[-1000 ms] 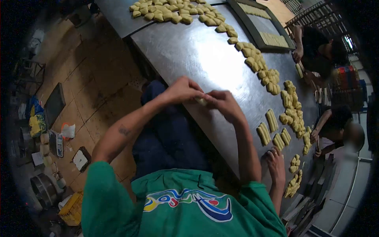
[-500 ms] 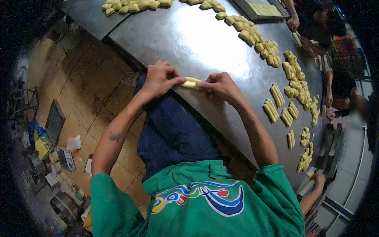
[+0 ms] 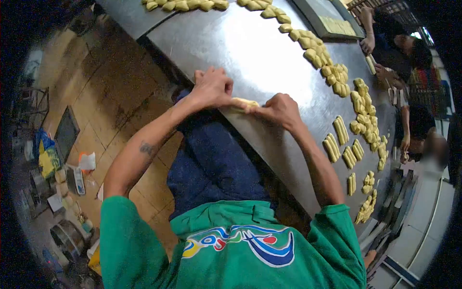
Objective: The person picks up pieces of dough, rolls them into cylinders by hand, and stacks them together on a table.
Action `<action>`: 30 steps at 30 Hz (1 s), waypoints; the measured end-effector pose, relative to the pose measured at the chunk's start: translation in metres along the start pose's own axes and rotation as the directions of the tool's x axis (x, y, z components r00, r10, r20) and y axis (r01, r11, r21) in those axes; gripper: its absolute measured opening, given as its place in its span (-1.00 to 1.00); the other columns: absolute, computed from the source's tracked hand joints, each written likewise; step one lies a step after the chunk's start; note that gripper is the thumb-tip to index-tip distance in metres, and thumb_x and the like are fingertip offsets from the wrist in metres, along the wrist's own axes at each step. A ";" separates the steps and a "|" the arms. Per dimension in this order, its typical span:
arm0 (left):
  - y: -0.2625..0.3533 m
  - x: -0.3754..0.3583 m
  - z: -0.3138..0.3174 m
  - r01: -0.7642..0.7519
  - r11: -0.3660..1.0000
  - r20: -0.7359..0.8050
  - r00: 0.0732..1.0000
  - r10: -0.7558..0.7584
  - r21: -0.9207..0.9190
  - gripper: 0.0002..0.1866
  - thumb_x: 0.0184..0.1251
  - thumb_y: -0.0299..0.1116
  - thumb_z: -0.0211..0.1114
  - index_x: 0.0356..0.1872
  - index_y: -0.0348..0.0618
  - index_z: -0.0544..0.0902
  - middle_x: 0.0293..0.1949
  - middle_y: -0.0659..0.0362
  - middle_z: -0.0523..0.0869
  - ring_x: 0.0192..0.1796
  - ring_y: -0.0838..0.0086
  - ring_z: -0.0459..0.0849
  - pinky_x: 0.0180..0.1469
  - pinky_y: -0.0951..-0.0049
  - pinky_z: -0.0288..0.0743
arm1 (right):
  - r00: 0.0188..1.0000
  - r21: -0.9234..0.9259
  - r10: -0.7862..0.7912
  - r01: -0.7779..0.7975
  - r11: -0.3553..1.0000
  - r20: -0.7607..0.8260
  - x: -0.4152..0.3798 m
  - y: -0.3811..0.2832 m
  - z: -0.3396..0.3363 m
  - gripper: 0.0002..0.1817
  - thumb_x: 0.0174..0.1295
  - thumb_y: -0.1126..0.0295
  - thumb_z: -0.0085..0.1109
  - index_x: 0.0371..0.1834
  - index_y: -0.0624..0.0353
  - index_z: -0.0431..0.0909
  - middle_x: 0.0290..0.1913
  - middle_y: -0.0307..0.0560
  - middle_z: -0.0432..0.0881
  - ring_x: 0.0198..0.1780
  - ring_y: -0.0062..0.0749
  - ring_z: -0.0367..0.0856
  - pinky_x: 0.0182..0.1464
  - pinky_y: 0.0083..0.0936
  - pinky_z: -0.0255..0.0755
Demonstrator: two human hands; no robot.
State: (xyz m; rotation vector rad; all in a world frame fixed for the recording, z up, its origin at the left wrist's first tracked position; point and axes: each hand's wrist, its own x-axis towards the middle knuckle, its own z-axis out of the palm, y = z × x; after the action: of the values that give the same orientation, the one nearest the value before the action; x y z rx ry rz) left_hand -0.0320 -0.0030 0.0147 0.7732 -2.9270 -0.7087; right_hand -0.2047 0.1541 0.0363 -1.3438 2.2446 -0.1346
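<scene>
A short pale-yellow dough piece (image 3: 246,102) lies at the near edge of the metal table (image 3: 192,43), between my two hands. My left hand (image 3: 212,88) grips its left end with thumb and fingers pressed together. On the right end, my right hand (image 3: 280,111) pinches the dough in the same way. Rolled dough strips (image 3: 341,130) sit in small groups on the table to the right of my right hand. Beyond them a long curved row of dough lumps (image 3: 337,77) runs along the far side.
A tray (image 3: 332,25) with flat dough pieces stands at the upper right. Co-workers are along the far side, one hand (image 3: 368,44) near a dough strip. Dark metal bars (image 3: 399,197) lie at the lower right. A dark panel (image 3: 67,134) rests on the tiled floor at left.
The view has shifted slightly. Both hands still hold the dough, with the fingers of both curled further over it. The co-worker's hand at the lower right has largely left the view.
</scene>
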 end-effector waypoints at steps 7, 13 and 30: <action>0.010 -0.001 -0.010 0.107 0.994 0.182 0.978 -0.103 -0.010 -0.43 -0.21 0.29 0.52 -0.34 0.05 0.71 -0.13 0.15 0.55 0.05 0.24 0.44 0.10 0.04 0.14 | 0.954 0.082 0.231 -0.250 0.965 0.192 0.011 0.013 0.007 -0.11 -0.24 -0.52 0.30 -0.68 0.32 0.64 -0.59 0.01 0.65 -0.54 -0.28 0.64 -0.43 -0.28 0.50; 0.009 -0.003 0.001 0.083 0.994 0.004 0.997 -0.083 -0.064 -0.53 -0.07 0.25 0.40 -0.48 0.04 0.71 -0.17 0.12 0.60 0.07 0.21 0.47 0.11 0.05 0.14 | 0.957 0.056 0.265 -0.273 0.960 0.117 0.015 0.003 0.000 -0.03 -0.21 -0.61 0.14 -0.73 0.33 0.62 -0.66 0.07 0.60 -0.55 -0.25 0.63 -0.45 -0.28 0.49; -0.004 0.003 0.000 0.010 0.999 -0.025 1.000 -0.011 -0.042 -0.49 -0.11 0.35 0.41 -0.53 0.11 0.66 -0.17 0.15 0.55 0.13 0.21 0.42 0.03 0.01 0.19 | 0.964 -0.039 0.207 -0.204 0.978 0.165 0.013 0.004 -0.010 -0.15 -0.12 -0.50 0.24 -0.71 0.28 0.66 -0.70 -0.04 0.59 -0.60 -0.26 0.62 -0.45 -0.30 0.45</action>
State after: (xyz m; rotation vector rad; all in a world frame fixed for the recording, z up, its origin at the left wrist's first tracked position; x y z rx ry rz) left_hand -0.0332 -0.0076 0.0132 0.7884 -2.8777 -0.7534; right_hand -0.2176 0.1429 0.0391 -1.0806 2.2299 0.0741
